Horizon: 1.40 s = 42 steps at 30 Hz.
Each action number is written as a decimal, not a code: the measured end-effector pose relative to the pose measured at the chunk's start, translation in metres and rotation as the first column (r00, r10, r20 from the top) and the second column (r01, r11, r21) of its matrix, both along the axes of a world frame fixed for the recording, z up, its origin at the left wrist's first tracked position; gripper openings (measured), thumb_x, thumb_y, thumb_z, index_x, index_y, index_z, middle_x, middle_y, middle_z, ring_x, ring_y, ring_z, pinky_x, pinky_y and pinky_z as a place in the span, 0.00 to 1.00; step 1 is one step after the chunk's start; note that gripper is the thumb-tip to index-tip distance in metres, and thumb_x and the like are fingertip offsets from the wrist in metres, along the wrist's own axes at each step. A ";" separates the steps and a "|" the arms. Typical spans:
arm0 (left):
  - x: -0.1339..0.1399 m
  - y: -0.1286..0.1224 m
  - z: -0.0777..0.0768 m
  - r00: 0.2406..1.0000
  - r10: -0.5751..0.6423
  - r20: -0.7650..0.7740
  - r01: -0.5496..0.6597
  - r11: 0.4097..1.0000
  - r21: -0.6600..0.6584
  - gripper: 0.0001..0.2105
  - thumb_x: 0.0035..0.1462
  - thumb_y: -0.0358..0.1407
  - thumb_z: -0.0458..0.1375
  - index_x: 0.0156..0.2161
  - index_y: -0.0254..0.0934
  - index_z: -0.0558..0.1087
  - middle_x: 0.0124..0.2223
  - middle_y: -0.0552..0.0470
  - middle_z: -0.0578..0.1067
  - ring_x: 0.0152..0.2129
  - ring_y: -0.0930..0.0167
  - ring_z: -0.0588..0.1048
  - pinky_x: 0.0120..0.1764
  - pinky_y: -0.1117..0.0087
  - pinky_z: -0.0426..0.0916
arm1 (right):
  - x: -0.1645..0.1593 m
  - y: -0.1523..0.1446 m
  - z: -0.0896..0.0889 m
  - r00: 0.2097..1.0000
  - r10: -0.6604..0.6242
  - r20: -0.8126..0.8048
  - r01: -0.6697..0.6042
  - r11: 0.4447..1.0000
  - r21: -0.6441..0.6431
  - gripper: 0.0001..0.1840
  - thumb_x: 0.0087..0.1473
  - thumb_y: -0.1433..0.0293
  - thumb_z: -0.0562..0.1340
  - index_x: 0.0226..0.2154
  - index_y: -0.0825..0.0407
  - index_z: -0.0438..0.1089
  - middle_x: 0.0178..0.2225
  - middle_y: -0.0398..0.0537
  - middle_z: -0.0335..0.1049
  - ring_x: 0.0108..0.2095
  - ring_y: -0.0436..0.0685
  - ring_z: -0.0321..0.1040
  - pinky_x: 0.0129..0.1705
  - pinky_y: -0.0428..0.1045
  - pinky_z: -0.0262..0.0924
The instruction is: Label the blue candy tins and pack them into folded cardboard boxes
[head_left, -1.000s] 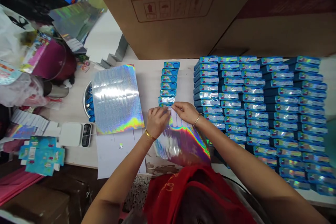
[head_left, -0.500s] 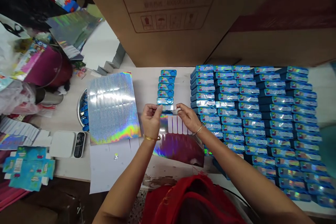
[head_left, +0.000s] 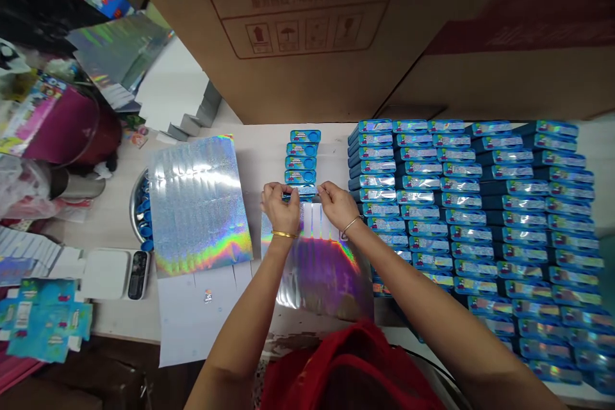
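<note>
Between my two hands a narrow shiny sticker (head_left: 306,190) is stretched sideways over the nearest blue case of a short column. My left hand (head_left: 280,206) pinches around its left end, fingers closed. At the right end, the thumb and forefinger of my right hand (head_left: 337,206) are pinched together on it. Whether the sticker is pressed down on the case cannot be made out. Several more blue cases (head_left: 300,163) lie in line beyond. Just below my hands is a holographic sticker sheet (head_left: 327,275) with pale strips where stickers have been peeled off.
Rows of blue cases (head_left: 423,182) with shiny labels fill the right side. A silver holographic sheet (head_left: 196,205) lies left, partly over a metal bowl (head_left: 133,214). A white scale (head_left: 106,274) and flattened blue carton (head_left: 45,320) sit farther left. Large cardboard boxes (head_left: 307,86) stand behind.
My hands have moved slightly away from me, bringing the sticker down close to the nearest blue case. Both hands keep their pinch. The camera view has shifted a little.
</note>
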<state>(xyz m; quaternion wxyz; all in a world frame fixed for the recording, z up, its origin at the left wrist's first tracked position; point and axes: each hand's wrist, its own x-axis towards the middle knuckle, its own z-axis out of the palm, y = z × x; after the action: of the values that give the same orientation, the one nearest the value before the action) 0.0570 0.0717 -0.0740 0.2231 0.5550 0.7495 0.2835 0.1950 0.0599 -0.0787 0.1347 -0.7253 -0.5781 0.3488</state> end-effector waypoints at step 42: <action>-0.053 -0.054 0.049 0.692 -0.673 -0.261 0.716 0.686 0.131 0.06 0.58 0.33 0.55 0.39 0.42 0.73 0.46 0.47 0.76 0.42 0.64 0.70 0.42 0.61 0.57 | 0.000 -0.022 0.034 0.885 0.305 -0.352 -0.280 0.952 0.121 0.18 0.58 0.59 0.50 0.25 0.51 0.65 0.22 0.41 0.64 0.26 0.52 0.59 0.29 0.45 0.51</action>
<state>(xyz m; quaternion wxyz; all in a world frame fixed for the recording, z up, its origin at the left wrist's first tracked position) 0.0045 0.0178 -0.0248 0.1770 0.8440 0.4631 0.2046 0.1947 0.0381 -0.0442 0.2102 -0.5468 -0.6567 0.4749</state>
